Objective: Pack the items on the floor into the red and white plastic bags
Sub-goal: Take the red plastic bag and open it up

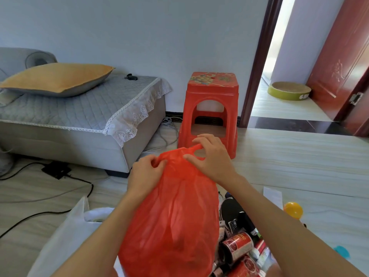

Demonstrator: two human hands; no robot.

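Observation:
I hold the red plastic bag (171, 216) up in front of me, hanging down between my forearms. My left hand (146, 174) pinches its upper left edge. My right hand (211, 156) grips the top handle on the right. The white plastic bag (65, 232) lies on the floor at lower left, partly under my left arm. A pile of items sits on the floor at lower right: red cans (237, 245), a black shoe-like thing (231, 210) and small packets, partly hidden behind the red bag.
A red plastic stool (209, 108) stands just beyond the bag. A grey sofa (79, 116) with an orange cushion is at left, black cables (60, 188) across the floor. A yellow ball (293, 209) and a paper slip (272, 196) lie at right. An open doorway is at far right.

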